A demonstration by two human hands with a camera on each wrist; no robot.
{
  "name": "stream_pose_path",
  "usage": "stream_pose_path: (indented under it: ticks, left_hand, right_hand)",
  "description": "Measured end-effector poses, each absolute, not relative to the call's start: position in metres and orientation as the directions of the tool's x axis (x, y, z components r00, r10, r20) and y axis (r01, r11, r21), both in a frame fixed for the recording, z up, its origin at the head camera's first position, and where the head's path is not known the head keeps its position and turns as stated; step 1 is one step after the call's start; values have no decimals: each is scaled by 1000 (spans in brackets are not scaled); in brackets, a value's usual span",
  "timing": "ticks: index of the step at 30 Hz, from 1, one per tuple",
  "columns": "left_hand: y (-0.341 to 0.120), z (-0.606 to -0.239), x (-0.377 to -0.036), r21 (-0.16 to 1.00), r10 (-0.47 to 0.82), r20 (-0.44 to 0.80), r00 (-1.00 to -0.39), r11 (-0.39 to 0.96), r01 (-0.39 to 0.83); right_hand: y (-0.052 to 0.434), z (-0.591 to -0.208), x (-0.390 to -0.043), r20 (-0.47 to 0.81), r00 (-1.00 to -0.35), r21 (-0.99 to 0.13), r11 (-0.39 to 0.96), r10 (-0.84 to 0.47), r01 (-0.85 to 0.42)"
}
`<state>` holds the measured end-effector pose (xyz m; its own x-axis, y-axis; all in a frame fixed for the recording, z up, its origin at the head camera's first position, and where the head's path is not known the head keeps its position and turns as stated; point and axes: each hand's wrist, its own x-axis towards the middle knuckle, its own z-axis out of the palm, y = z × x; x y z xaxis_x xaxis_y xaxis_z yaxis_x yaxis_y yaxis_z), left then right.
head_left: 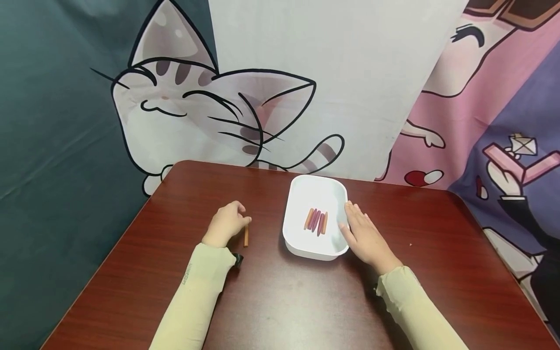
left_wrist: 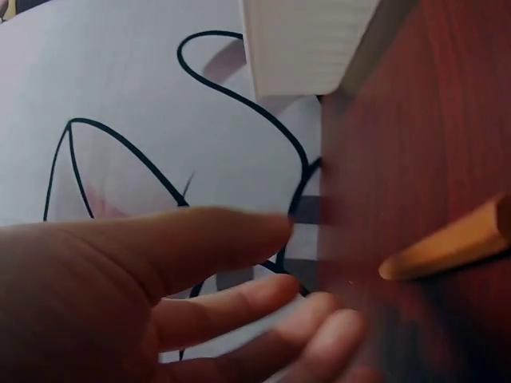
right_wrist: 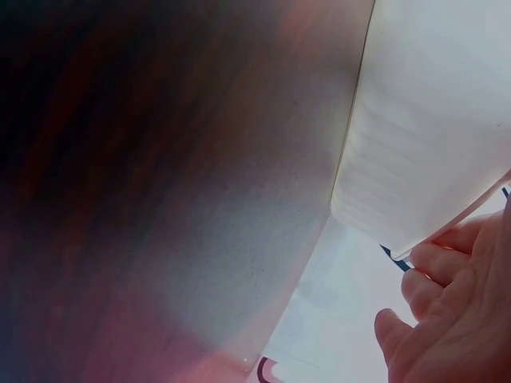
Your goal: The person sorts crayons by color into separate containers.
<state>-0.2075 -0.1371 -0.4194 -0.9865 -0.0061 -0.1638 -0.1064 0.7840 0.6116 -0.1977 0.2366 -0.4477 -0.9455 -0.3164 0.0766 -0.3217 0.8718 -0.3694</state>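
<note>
A white tray [head_left: 316, 253] stands on the dark wooden table [head_left: 280, 301] and holds several short orange and purple sticks [head_left: 316, 221] side by side. My right hand [head_left: 363, 234] lies flat with straight fingers against the tray's right wall [right_wrist: 431, 120]; in the right wrist view the fingers [right_wrist: 447, 311] touch that wall. My left hand [head_left: 226, 223] rests on the table left of the tray, fingers loosely curled, holding nothing. One orange stick [head_left: 246, 236] lies just right of it; in the left wrist view the stick [left_wrist: 451, 243] is apart from the relaxed fingers [left_wrist: 239, 307].
A cloth backdrop with a cartoon cat [head_left: 197, 112] hangs behind the table's far edge. The table's left edge [head_left: 109, 253] runs close to my left arm. The tray's corner [left_wrist: 307, 44] shows ahead of the left hand.
</note>
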Motion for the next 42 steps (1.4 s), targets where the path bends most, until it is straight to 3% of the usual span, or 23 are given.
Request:
stream_pose_path:
  ticks: [7, 14, 29, 38, 42]
  left_hand:
    - [-136, -430, -208, 535, 22, -278, -960, 834, -136]
    - [-129, -433, -205, 500, 71, -281, -957, 862, -83]
    - [-127, -435, -210, 429, 4, -292, -957, 895, -127]
    - [-133, -438, -213, 593, -1, -118, -993, 802, -71]
    - [-136, -439, -216, 699, 1, -101, -995, 712, -71]
  right_hand:
    - [237, -448, -196, 78, -945, -373, 870, -317, -323]
    - [236, -449, -196, 82, -945, -373, 870, -316, -323]
    - [237, -446, -193, 98, -942, -371, 867, -320, -333]
    - [236, -446, -196, 86, -943, -375, 866, -322, -330]
    - [236, -445, -196, 86, -942, -378, 864, -325, -333]
